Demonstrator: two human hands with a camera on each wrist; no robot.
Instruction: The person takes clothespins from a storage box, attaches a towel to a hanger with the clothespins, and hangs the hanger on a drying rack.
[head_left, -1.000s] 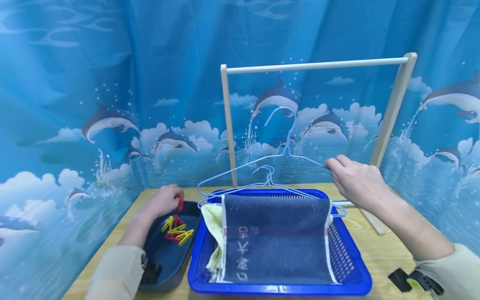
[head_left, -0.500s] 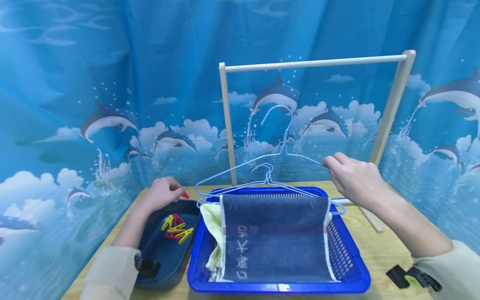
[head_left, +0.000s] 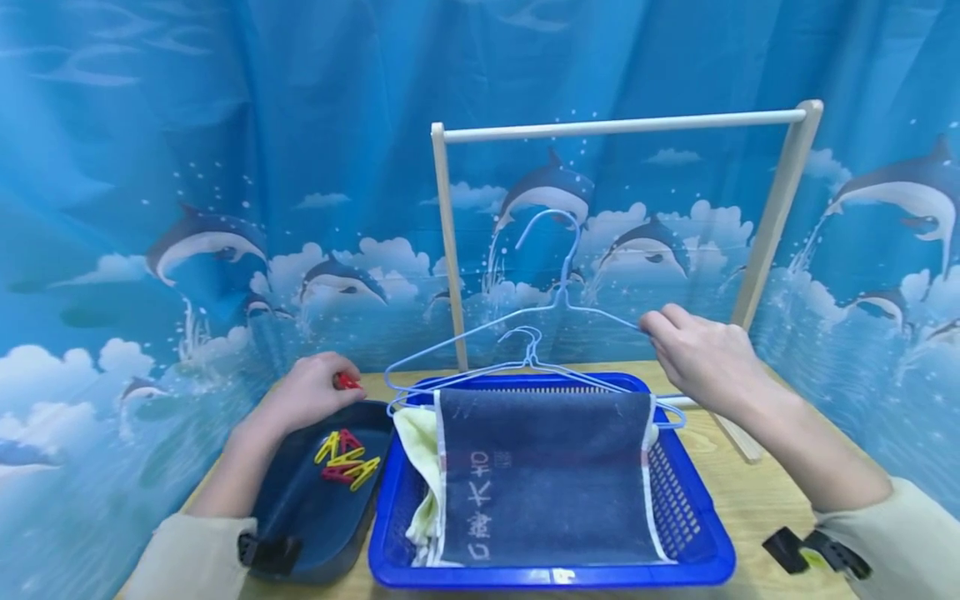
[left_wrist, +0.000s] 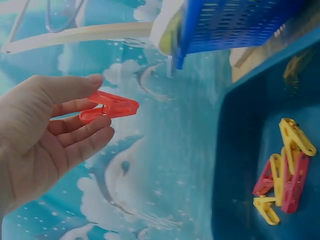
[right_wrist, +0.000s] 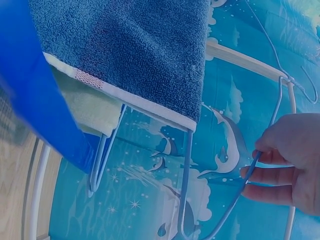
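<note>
Left of the basket (head_left: 551,576), I'm pinching a red peg (left_wrist: 117,106) with the left hand (head_left: 313,395), near the tray (head_left: 315,512). Above the basket's far right corner, I'm gripping the hanger (head_left: 564,287) with the right hand (head_left: 697,354); its towel (head_left: 547,483) is draping over the basket.

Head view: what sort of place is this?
Probably a staged laundry-drying set-up indoors; can't tell which room. Clues: dolphin-print backdrop, wooden rack, dark towel on a wire hanger.
</note>
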